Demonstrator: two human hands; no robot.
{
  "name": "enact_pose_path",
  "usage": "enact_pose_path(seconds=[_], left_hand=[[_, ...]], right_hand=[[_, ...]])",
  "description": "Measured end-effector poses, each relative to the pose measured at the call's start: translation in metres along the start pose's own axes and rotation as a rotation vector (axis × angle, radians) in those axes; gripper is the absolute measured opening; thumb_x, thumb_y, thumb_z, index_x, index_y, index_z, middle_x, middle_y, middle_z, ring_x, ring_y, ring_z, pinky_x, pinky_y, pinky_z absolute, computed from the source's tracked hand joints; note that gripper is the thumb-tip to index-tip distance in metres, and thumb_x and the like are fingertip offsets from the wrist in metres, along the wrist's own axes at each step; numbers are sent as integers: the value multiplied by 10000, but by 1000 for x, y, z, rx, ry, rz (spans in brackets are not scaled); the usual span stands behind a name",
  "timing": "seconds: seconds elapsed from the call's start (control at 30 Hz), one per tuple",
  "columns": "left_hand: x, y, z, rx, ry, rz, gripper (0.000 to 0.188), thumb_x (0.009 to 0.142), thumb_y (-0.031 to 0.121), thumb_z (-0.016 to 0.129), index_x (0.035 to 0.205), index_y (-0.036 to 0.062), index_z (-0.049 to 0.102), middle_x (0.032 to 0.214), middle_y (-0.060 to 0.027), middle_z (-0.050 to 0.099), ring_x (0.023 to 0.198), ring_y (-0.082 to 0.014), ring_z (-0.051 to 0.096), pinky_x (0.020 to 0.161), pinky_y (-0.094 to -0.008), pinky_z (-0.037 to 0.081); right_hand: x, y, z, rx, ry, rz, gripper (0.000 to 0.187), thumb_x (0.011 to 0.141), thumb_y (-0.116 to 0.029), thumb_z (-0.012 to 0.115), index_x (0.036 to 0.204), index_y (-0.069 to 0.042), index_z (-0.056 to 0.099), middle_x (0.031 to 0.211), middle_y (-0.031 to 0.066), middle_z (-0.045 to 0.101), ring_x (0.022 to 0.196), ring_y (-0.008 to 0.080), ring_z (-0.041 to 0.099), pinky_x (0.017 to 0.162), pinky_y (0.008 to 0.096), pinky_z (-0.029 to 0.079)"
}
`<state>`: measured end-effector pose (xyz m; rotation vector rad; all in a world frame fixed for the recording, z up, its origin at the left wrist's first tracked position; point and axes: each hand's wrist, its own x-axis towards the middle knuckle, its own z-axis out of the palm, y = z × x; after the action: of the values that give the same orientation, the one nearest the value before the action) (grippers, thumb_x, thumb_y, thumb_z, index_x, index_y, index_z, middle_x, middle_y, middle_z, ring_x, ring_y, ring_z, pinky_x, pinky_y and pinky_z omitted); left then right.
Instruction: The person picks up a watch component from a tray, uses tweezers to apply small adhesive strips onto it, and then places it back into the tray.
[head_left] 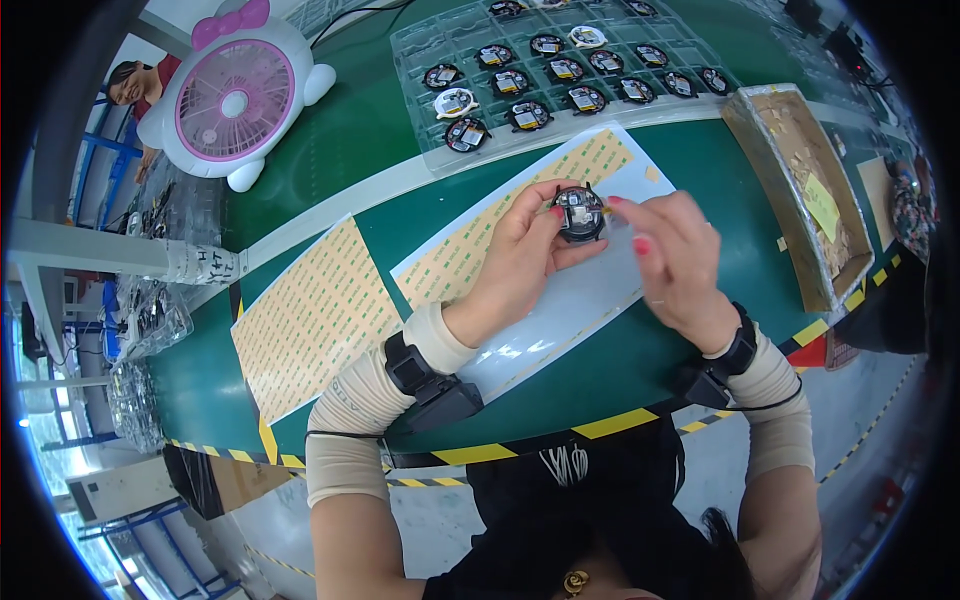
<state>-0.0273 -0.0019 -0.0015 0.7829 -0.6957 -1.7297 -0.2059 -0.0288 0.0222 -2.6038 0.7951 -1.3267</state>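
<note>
held module [581, 214]: 1 | sticker sheets [315, 320]: 2 | fan [235, 104]: 1 | open box [780, 200]: 1

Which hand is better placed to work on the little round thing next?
Probably the right hand: it is close beside the round black device, while the left hand is busy holding that device.

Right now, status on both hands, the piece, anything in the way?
Left hand gripping round black device. Right hand close at its right edge, contact unclear. Sticker sheet beneath, nothing seen blocking either hand.
</note>
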Motion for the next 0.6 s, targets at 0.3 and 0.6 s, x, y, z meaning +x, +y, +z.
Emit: enact_pose_path(seconds=[0.3,0.6], left_hand=[[0,2,-1,-20,17,6,299,926,33,271,1194,39,403,1100,-106,509,999,-202,563,881,-372,500],[-1,-2,3,88,3,74,326,910,8,335,1232,36,369,1143,-113,521,1001,-176,560,867,-339,500]], right_hand=[[-2,3,-16,240,47,-26,296,919,-193,410,909,23,613,845,158,602,664,233,559,560,330,439],[-7,-4,-4,-10,-21,-6,175,772,-131,639,902,-15,624,774,73,557,607,220,568,506,307,437]])
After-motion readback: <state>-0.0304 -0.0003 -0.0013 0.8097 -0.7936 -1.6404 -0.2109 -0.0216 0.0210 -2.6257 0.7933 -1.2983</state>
